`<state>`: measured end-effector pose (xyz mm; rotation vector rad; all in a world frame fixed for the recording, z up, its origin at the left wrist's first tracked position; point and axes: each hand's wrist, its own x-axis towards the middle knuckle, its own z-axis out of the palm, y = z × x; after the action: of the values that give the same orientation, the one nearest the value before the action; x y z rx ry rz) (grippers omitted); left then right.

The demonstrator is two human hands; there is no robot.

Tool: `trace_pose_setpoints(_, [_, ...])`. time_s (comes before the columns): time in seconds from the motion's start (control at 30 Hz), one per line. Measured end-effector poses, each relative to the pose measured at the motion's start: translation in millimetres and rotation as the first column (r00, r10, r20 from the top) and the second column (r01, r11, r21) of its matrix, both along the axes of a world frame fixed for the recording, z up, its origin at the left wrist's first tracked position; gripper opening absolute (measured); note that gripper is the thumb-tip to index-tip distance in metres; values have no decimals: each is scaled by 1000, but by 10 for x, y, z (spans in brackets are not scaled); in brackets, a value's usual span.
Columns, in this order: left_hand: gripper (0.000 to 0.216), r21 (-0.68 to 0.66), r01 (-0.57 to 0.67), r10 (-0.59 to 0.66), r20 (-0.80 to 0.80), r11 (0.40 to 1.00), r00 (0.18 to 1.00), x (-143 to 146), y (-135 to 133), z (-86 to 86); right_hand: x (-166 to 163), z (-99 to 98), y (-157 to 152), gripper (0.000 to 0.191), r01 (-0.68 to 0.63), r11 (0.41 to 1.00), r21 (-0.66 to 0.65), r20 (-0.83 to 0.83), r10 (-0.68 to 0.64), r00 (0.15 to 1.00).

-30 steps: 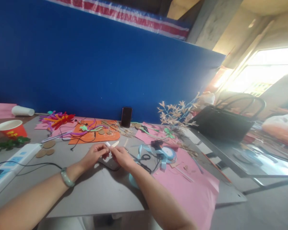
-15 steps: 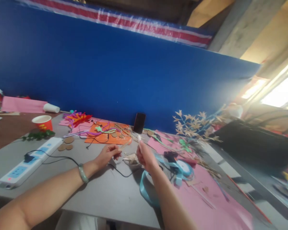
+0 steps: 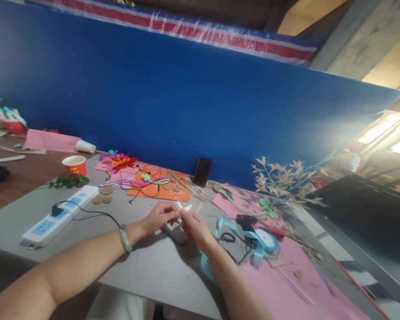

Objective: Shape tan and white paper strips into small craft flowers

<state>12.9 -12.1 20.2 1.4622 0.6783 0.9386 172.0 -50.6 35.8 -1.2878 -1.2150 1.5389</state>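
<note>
My left hand (image 3: 162, 218), with a jade-coloured bangle (image 3: 126, 238) at its wrist, is closed in a pinch at the middle of the grey table. Meeting it fingertip to fingertip, my right hand (image 3: 196, 227) is closed around a small white stick-like thing (image 3: 178, 205) whose tip sticks up. Small pale pieces show between the fingers, too small to name. A pale flat pointed piece (image 3: 187, 207) lies just beyond the right fingers. Under the hands is a light object (image 3: 176, 233), mostly hidden, with a black cord beside it.
To the left lie a power strip (image 3: 62, 216), a red paper cup (image 3: 76, 166) and brown discs (image 3: 102, 199). A phone (image 3: 202, 172) leans at the blue partition. At right are blue ribbon (image 3: 266, 241), black-handled scissors (image 3: 227, 237), dried flowers (image 3: 270, 175) and pink paper (image 3: 296, 284).
My hands have come together; they were apart, the left holding a thin pale strip and the right raised with the white thing. The view has shifted slightly left.
</note>
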Motion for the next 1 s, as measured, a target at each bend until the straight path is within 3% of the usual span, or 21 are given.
trace_pose_setpoints(0.1, [27,-1,-2,2,0,1000,1000,-18,23,3,86,119,-9,47,63,996,-66,-163,-73,984])
trace_pose_setpoints(0.2, [26,-6,-45,45,-1,999,999,-15,61,-54,272,255,32,48,147,983,-113,-357,-178,917])
trace_pose_setpoints(0.3, [26,21,-120,121,-36,992,992,-15,94,-136,454,355,89,44,309,950,-32,-524,-279,805])
trace_pose_setpoints(0.37, [28,95,-160,169,-100,983,981,-25,101,-184,517,374,123,42,424,905,32,-531,-344,774])
trace_pose_setpoints(0.43, [29,203,-180,220,-200,963,955,-38,91,-216,539,348,160,41,503,857,110,-417,-419,807])
trace_pose_setpoints(0.53, [28,363,-168,305,-361,917,881,-54,47,-230,574,248,252,34,482,795,367,37,-530,847])
trace_pose_setpoints(0.6, [27,438,-135,343,-442,889,829,-57,10,-220,624,157,341,26,322,798,509,403,-552,730])
trace_pose_setpoints(0.7, [28,503,-90,382,-517,860,766,-56,-34,-200,713,-2,478,17,106,895,434,783,-433,448])
trace_pose_setpoints(0.77, [29,522,-74,397,-540,850,742,-52,-47,-194,759,-107,544,19,72,941,330,878,-334,344])
trace_pose_setpoints(0.9, [26,556,-51,411,-545,829,731,-33,-59,-205,798,-237,612,31,84,962,258,914,-271,301])
trace_pose_setpoints(1.0, [27,594,-40,426,-527,804,735,-1,-76,-212,774,-246,654,24,77,971,225,928,-238,286])
